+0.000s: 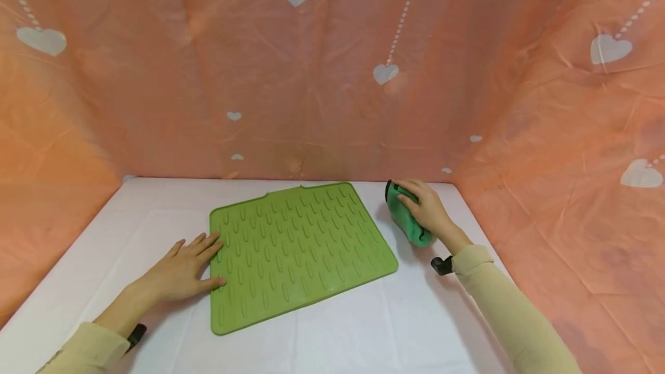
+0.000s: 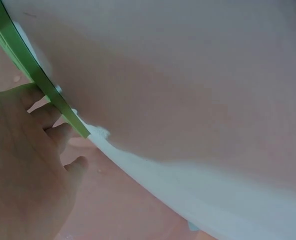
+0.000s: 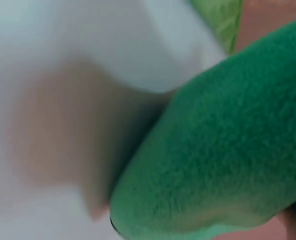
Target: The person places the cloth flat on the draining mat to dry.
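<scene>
A green rubbery mat [image 1: 301,247] with rows of raised ridges lies at a slant on the white table. My left hand [image 1: 182,270] rests at its left edge with the fingers spread and straight, fingertips on the mat's border. In the left wrist view, the fingers of the left hand [image 2: 33,150] meet the edge of the mat [image 2: 43,80]. To the right of the mat, my right hand [image 1: 428,209] grips a folded green cloth [image 1: 407,218] with dark edging. That fuzzy cloth [image 3: 222,135] fills much of the right wrist view, close over the table.
The white table [image 1: 343,333] ends at an orange curtain [image 1: 322,103] printed with hearts, which hangs behind it and at both sides. A dark band device [image 1: 441,265] sits on the right wrist, and another [image 1: 137,336] on the left.
</scene>
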{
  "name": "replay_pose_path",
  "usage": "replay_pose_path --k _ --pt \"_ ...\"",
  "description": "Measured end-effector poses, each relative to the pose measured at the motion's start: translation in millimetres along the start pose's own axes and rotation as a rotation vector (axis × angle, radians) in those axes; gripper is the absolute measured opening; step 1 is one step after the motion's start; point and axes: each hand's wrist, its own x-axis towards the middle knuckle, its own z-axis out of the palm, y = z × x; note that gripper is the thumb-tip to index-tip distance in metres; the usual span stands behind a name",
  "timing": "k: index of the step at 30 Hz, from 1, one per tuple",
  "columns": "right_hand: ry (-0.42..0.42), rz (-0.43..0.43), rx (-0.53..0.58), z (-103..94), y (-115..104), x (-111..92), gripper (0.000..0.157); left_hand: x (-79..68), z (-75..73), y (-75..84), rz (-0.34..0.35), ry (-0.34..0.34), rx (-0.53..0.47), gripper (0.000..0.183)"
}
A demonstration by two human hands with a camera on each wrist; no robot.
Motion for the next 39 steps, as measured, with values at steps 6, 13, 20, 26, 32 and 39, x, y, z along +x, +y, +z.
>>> replay_pose_path --k 6,13,20,26,32,39 --pt "-0.025 -0.095 0.093 12.4 -39.6 17.1 0.042 1.0 -1.5 -0.3 0.002 0.008 0.005 0.092" --pt "-0.065 -0.196 0.153 35.1 -82.8 34.6 0.041 0.2 0.1 -1.7 0.002 0.012 0.003 0.092" --pt "-0.134 -0.289 0.201 59.8 -115.7 48.5 0.04 0.5 1.7 -2.1 0.002 0.012 0.009 0.093" --pt "-0.201 -0.31 0.247 80.5 -140.6 53.1 0.04 0.3 2.0 -2.0 0.002 0.009 0.013 0.093" --pt "-0.259 -0.305 0.268 102.6 -158.9 50.0 0.04 -0.6 0.8 -0.9 0.005 0.006 0.004 0.093" --pt "-0.353 -0.286 0.209 126.7 -163.0 40.0 0.041 -1.4 -0.2 1.4 0.01 0.006 -0.012 0.092"
